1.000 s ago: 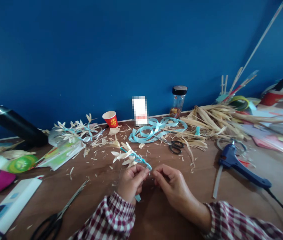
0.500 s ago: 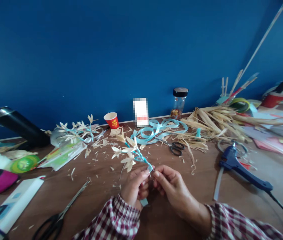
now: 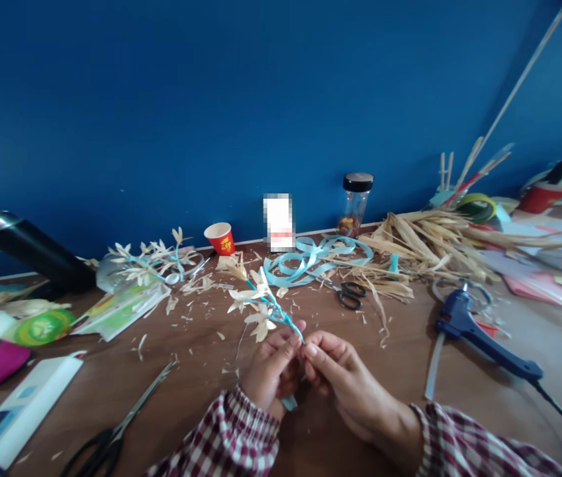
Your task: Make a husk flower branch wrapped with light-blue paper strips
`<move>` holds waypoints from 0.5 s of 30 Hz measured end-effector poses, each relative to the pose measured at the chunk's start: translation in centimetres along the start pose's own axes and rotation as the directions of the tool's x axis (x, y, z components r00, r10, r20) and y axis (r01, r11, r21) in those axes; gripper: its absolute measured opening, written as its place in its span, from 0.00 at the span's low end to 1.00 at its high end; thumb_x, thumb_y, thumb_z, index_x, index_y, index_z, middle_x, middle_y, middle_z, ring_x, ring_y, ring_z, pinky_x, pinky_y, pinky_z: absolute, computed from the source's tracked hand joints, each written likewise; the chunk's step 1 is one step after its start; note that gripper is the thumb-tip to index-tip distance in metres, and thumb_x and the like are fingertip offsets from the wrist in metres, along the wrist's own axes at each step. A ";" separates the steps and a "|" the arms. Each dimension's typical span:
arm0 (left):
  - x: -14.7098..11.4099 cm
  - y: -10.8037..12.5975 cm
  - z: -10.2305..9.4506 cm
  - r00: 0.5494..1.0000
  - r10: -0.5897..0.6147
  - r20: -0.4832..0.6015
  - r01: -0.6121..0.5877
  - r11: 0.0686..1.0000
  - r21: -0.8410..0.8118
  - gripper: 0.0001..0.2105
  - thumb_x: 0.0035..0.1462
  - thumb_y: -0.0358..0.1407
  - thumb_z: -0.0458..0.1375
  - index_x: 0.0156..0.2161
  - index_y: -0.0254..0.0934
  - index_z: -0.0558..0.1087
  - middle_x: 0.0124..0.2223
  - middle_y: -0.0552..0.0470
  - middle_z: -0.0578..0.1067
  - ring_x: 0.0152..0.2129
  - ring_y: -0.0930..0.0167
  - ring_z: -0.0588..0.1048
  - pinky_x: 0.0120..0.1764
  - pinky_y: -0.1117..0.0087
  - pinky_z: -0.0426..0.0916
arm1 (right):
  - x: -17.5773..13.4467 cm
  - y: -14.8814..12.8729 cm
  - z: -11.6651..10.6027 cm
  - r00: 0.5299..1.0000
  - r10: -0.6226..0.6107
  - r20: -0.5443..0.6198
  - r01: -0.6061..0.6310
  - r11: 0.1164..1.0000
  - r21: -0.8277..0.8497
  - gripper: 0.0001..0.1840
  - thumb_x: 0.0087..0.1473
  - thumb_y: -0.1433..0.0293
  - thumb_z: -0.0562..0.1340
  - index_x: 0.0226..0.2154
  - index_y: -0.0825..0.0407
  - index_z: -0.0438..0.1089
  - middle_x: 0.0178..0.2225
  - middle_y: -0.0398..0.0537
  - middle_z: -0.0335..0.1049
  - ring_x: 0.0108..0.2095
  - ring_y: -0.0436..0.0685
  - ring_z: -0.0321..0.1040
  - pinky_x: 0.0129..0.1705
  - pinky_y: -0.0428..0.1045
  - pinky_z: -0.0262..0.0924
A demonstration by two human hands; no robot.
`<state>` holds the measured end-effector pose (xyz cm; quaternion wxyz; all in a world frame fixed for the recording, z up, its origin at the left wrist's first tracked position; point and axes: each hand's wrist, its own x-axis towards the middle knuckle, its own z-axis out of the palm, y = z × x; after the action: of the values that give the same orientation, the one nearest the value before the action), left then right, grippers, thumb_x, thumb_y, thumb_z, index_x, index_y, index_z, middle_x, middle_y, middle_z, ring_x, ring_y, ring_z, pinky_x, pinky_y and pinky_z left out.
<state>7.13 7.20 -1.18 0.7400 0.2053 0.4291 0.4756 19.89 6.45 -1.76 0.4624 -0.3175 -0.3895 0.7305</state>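
A handmade flower sprig (image 3: 271, 306) with cream, husk-like petals leans up and to the left from between my hands. Light blue tape covers its stem. My left hand (image 3: 271, 371) is closed, its thumb and fingers pinching the stem near the lower end. A strip of light blue tape (image 3: 289, 402) hangs out below that hand. My right hand (image 3: 347, 377) is closed too, fingertips pinched at the stem's bottom end, almost touching my left fingers. The exact tip between the fingers is hidden.
Large scissors (image 3: 119, 427) lie front left, small black-handled scissors (image 3: 350, 293) farther back. A blue glue gun (image 3: 484, 341) rests on the right. Behind are light blue ribbon (image 3: 320, 262), dry corn husks (image 3: 420, 242), a red paper cup (image 3: 220, 238), a jar (image 3: 355, 205) and another flower sprig (image 3: 154, 258).
The sprig has turned a little between my fingers, and its petals sit slightly farther right. The pale tape edge by my left thumb now lies against the stem. Both hands stay nearly in place.
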 end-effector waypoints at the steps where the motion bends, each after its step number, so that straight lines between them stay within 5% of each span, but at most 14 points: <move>1: 0.0 0.0 0.1 1.000 0.001 0.009 -0.001 1.000 -0.024 0.22 0.36 0.43 0.69 0.38 0.35 0.74 0.10 0.65 0.59 0.06 0.85 0.49 0.10 0.84 0.42 | -0.1 -0.2 0.1 1.000 0.021 0.014 -0.022 0.999 0.036 0.16 0.52 0.59 0.62 0.25 0.55 0.63 0.20 0.38 0.59 0.18 0.42 0.48 0.19 0.40 0.43; 4: -0.1 0.0 0.5 0.998 0.019 0.052 -0.014 0.996 -0.083 0.17 0.34 0.40 0.71 0.30 0.34 0.73 0.13 0.60 0.66 0.06 0.84 0.56 0.09 0.84 0.44 | -0.2 -0.7 0.2 0.995 0.076 0.066 -0.084 0.988 0.126 0.16 0.51 0.60 0.63 0.25 0.55 0.62 0.19 0.37 0.57 0.18 0.42 0.46 0.19 0.39 0.40; 10: -0.4 0.0 0.5 0.998 0.029 0.063 -0.021 0.992 -0.127 0.16 0.34 0.37 0.71 0.30 0.34 0.73 0.16 0.59 0.69 0.09 0.81 0.65 0.09 0.84 0.48 | -0.3 -0.9 0.2 0.978 0.117 0.172 -0.149 0.971 0.187 0.16 0.50 0.59 0.64 0.25 0.54 0.62 0.17 0.36 0.55 0.17 0.41 0.43 0.18 0.39 0.38; 15: -0.5 0.5 0.2 0.994 0.108 0.005 -0.108 0.993 0.036 0.17 0.36 0.42 0.69 0.26 0.33 0.70 0.15 0.59 0.68 0.09 0.80 0.64 0.10 0.83 0.47 | 0.7 -0.9 -0.9 0.969 0.150 0.198 -0.132 0.986 -0.099 0.20 0.52 0.53 0.60 0.26 0.55 0.64 0.19 0.38 0.60 0.16 0.43 0.50 0.17 0.40 0.47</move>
<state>6.94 7.04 -0.51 0.7101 0.2424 0.4246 0.5067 20.81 7.60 -1.51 0.3528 -0.2868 -0.4424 0.7731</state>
